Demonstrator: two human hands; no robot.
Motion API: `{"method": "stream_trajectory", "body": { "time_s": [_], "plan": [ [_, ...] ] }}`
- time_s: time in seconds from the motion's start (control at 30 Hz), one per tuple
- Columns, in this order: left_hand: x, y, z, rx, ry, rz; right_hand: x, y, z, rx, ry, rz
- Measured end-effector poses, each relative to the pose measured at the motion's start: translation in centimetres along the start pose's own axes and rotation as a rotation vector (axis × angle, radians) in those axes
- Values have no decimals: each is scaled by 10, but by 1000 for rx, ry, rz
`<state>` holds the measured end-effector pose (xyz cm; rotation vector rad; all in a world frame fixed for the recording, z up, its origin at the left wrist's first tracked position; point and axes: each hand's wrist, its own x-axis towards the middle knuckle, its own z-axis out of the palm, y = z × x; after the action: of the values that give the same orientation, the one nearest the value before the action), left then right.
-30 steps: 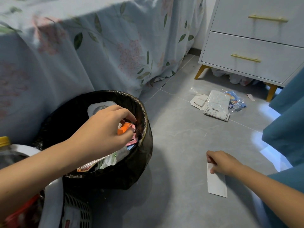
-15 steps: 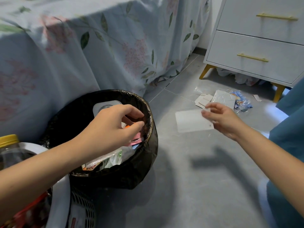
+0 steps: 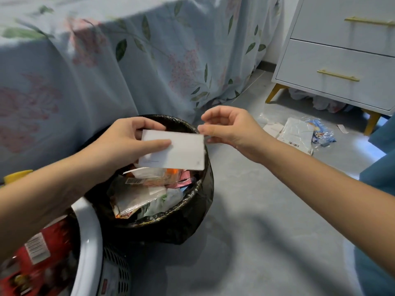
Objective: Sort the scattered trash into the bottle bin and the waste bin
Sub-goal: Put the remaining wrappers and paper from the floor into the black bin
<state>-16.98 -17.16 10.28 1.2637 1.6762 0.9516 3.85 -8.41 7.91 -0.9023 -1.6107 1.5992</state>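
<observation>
Grey floor [image 3: 267, 242] carries the black-lined waste bin [image 3: 201, 201]. Above its opening, the left hand [image 3: 126, 144] pinches a white card [image 3: 179, 152]; just right of that grip, the right hand [image 3: 230, 129] hangs loosely open, fingertips near the card's edge.

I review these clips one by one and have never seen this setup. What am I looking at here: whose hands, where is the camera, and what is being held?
No machine here: a person wears one camera on the head, looking down at their own bare hands. The left hand pinches a white rectangular card over the black-lined round waste bin, which is full of wrappers. The right hand is open at the card's edge; whether it touches is unclear. A white plastic basket holding bottles sits at lower left. More wrappers lie on the grey floor by the white drawer unit.
</observation>
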Motion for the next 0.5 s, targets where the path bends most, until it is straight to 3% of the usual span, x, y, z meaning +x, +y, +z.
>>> {"method": "stream_trajectory", "body": {
  "time_s": [0.13,0.3,0.4,0.5],
  "plan": [
    [11,-27,-24,241,-51,-90,21,15,-14,-231,63,107],
    [18,-43,-30,581,-172,-78,52,8,-21,-558,-16,224],
    [20,-41,-28,888,-167,33,63,8,-29,-718,-12,273],
    [22,-27,-22,1192,-48,219,60,18,-51,-932,-69,352]
  ]
}}
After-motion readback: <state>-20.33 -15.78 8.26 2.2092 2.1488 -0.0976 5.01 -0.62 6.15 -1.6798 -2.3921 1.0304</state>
